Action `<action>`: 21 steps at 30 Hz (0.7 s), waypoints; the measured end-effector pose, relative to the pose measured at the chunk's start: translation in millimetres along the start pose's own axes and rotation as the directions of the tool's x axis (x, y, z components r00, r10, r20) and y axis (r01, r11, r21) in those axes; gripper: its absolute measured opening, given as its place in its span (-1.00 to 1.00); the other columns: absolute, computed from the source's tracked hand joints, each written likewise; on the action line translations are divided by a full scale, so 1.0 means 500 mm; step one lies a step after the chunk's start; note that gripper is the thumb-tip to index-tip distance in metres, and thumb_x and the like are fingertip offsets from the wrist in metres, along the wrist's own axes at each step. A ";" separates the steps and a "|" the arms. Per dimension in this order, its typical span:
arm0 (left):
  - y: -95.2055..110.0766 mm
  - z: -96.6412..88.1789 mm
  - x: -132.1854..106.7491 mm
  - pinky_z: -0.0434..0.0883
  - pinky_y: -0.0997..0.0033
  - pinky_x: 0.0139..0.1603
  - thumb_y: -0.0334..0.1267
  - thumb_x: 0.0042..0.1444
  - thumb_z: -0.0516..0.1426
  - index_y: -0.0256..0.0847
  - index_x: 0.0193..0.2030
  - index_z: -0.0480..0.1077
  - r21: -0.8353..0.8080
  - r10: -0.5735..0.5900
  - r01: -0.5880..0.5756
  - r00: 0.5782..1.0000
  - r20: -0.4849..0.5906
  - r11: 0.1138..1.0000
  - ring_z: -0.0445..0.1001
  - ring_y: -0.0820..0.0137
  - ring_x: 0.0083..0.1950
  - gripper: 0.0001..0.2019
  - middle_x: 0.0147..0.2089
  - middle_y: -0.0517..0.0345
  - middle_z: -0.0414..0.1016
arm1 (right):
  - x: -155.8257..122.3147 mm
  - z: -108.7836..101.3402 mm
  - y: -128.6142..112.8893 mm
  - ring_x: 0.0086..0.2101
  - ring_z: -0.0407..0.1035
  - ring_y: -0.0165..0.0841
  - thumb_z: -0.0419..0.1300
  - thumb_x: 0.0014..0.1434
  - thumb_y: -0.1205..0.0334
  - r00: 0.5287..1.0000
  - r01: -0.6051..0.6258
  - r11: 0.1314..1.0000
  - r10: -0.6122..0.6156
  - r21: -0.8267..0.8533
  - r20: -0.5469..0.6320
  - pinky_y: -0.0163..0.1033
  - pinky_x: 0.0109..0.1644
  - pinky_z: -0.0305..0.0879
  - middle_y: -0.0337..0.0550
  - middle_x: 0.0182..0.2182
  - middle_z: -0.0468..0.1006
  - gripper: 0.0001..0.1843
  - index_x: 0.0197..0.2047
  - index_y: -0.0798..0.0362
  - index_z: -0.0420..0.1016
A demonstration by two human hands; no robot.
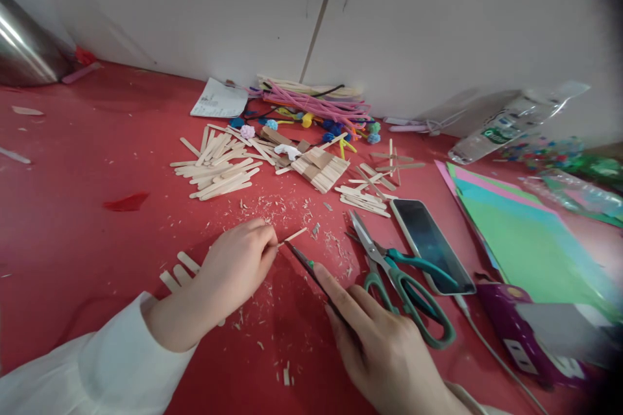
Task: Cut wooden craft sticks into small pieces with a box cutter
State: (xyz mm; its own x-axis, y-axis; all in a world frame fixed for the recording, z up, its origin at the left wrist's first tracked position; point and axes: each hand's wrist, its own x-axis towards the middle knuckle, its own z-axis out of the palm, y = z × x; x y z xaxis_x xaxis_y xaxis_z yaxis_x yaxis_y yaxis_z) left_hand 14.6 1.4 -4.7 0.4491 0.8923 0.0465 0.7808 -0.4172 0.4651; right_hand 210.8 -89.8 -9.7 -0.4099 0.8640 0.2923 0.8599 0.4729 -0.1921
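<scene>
My left hand [233, 269] is closed in a pinch on a thin sliver of wooden stick [293, 235] that points right over the red table [97, 162]. My right hand [384, 347] grips a dark craft knife [304, 262], forefinger stretched along its back, the blade tip close to the sliver's held end. Wood shavings [287, 211] lie scattered around both hands. A few cut stick pieces [179, 272] lie just left of my left wrist.
Green-handled scissors [396, 275] and a phone [431, 243] lie right of the knife. A pile of craft sticks [219, 165], a glued stick panel [321, 168], pink pipe cleaners and pompoms [316, 107] sit behind. Coloured paper [525, 240], a purple glue gun [520, 331] and plastic bags [506, 120] fill the right.
</scene>
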 end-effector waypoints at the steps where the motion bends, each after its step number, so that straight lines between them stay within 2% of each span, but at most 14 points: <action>1: 0.001 -0.001 0.000 0.22 0.42 -0.39 -0.43 0.10 0.02 -0.20 -0.47 0.28 0.001 -0.001 0.001 1.000 0.005 1.000 0.35 0.40 -0.40 -0.84 -0.39 0.18 0.35 | 0.000 0.001 0.001 -0.67 0.38 -0.35 -0.10 0.25 0.36 1.000 0.007 1.000 -0.007 -0.006 -0.008 -0.29 -0.72 0.26 -0.21 -0.53 0.41 -0.53 0.21 0.19 0.18; 6: 0.002 -0.004 0.001 0.22 0.42 -0.37 -0.44 0.12 0.02 -0.21 -0.46 0.28 0.013 -0.011 0.011 1.000 0.022 1.000 0.36 0.40 -0.37 -0.85 -0.37 0.18 0.35 | 0.001 -0.001 -0.002 -0.70 0.36 -0.36 -0.11 0.23 0.38 1.000 0.029 0.997 -0.030 -0.068 -0.002 -0.29 -0.75 0.23 -0.23 -0.53 0.40 -0.50 0.25 0.17 0.11; 11: 0.001 -0.001 0.000 0.24 0.39 -0.36 -0.43 0.13 0.01 -0.22 -0.45 0.28 0.026 -0.007 0.006 0.999 0.037 1.000 0.38 0.36 -0.34 -0.84 -0.36 0.15 0.36 | -0.001 -0.004 -0.010 -0.74 0.31 -0.38 -0.13 0.16 0.44 0.999 0.046 0.988 -0.043 -0.149 0.024 -0.32 -0.78 0.20 -0.24 -0.55 0.40 -0.38 0.31 0.20 -0.04; 17: 0.002 0.001 0.003 0.22 0.37 -0.37 -0.42 0.13 -0.01 -0.21 -0.48 0.25 0.081 0.017 -0.020 0.999 0.036 0.996 0.35 0.35 -0.36 -0.82 -0.39 0.13 0.34 | 0.013 -0.016 -0.022 -0.80 0.26 -0.39 -0.13 0.08 0.49 0.998 0.070 0.976 -0.067 -0.207 0.021 -0.28 -0.83 0.12 -0.24 -0.59 0.39 -0.45 0.15 0.28 0.24; 21: 0.008 -0.004 0.005 0.20 0.39 -0.39 -0.45 0.12 -0.02 -0.20 -0.51 0.22 0.110 0.029 -0.034 0.999 0.046 0.993 0.33 0.37 -0.37 -0.81 -0.41 0.15 0.32 | 0.030 -0.028 -0.028 -0.80 0.27 -0.39 -0.14 0.08 0.48 0.998 0.056 0.974 -0.053 -0.219 0.020 -0.28 -0.82 0.12 -0.24 -0.60 0.41 -0.48 0.10 0.26 0.32</action>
State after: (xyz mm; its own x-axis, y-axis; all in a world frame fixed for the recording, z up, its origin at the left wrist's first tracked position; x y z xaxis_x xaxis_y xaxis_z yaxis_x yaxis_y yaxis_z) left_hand 17.9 2.4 -1.3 0.4907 0.8711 0.0194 0.8082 -0.4634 0.3635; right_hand 197.0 -85.8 10.6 -0.4606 0.8411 0.2836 0.8814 0.4712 0.0338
